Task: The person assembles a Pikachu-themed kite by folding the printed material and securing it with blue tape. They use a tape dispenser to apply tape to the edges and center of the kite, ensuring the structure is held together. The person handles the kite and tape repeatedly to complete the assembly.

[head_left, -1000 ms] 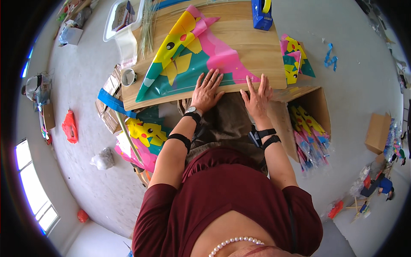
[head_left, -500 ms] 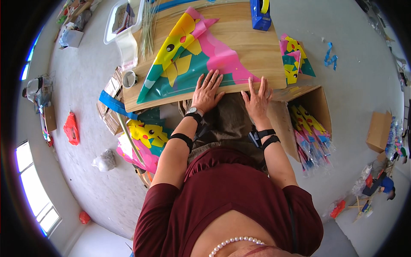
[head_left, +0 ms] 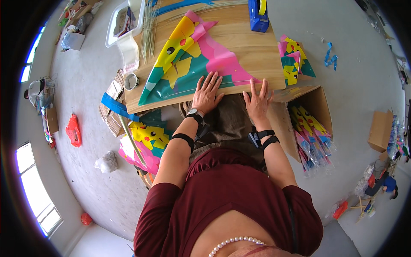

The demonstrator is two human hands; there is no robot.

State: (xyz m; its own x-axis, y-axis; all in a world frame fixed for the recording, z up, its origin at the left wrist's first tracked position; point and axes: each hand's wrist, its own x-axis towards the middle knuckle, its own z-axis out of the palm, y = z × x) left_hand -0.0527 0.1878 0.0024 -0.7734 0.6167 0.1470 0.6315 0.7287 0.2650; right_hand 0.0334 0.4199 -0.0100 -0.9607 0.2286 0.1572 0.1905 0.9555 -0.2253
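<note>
A triangular kite sheet [head_left: 218, 53] of shiny yellow, pink and green film with a cartoon face lies on the wooden table [head_left: 252, 47]. Its left side is folded or rolled over. A thin pale line, perhaps a rod or a seam, runs along its near edge. My left hand [head_left: 207, 94] rests flat on that edge near the middle, fingers spread. At the sheet's right corner my right hand [head_left: 258, 103] touches down with its fingertips, fingers apart. Neither hand grips anything.
Thin sticks [head_left: 148, 38] and a white plastic bin [head_left: 112, 32] stand at the far left. A blue tape dispenser [head_left: 258, 19] sits at the far right. Near the left corner is a tape roll [head_left: 131, 80]. Packed kites fill a cardboard box [head_left: 323, 103]; more printed sheets [head_left: 147, 135] hang at left.
Both hands keep their places on the sheet's near edge. Only the view has shifted slightly.
</note>
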